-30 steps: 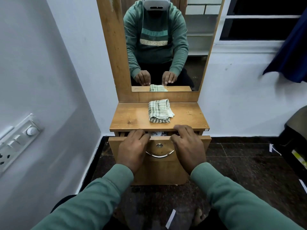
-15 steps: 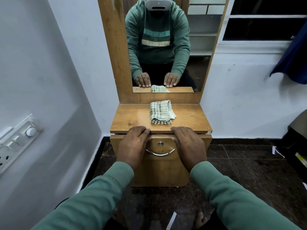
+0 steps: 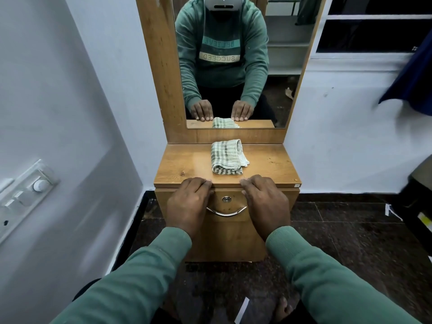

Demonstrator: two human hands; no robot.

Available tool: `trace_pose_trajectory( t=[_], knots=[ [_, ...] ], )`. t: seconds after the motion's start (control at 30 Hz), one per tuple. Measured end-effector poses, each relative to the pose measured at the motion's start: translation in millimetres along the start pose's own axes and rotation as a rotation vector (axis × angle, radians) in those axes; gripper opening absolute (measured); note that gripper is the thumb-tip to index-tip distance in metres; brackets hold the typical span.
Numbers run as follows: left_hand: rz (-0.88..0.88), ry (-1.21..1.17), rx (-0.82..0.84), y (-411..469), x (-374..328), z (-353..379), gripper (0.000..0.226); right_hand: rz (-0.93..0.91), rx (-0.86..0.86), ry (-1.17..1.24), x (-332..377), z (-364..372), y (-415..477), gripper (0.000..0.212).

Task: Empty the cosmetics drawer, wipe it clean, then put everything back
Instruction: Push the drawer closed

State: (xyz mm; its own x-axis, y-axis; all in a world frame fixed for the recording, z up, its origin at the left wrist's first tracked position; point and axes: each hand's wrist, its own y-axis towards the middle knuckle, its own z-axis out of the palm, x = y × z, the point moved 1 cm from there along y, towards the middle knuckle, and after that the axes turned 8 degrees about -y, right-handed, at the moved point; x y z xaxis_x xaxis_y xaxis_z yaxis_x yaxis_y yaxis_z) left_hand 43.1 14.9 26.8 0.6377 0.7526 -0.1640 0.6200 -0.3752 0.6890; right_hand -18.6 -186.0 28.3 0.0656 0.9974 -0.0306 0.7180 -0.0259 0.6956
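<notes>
White walls framed a wooden dressing table (image 3: 182, 164) standing on dark tiles. Both hands lay flat, fingers extended and grasping nothing: the left hand (image 3: 189, 202) and the right hand (image 3: 264, 202) pressed against the upper front of the drawer (image 3: 230, 206), fingertips touching the tabletop's front edge. Between them showed the drawer's curved metal handle (image 3: 226, 212) and round lock (image 3: 226, 199). That drawer sat shut, flush under the top. Just beyond the fingertips a folded checked cloth (image 3: 228, 157) rested on the tabletop, below the mirror (image 3: 275, 73).
</notes>
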Motion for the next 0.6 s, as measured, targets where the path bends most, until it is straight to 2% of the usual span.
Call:
trace_pose_trajectory(
  t=[0.6],
  knots=[
    [0.006,0.024,-0.043,4.2,-2.5,-0.1,0.010,0.026,-0.091,0.010,1.4,7.7,1.5,0.021]
  ],
)
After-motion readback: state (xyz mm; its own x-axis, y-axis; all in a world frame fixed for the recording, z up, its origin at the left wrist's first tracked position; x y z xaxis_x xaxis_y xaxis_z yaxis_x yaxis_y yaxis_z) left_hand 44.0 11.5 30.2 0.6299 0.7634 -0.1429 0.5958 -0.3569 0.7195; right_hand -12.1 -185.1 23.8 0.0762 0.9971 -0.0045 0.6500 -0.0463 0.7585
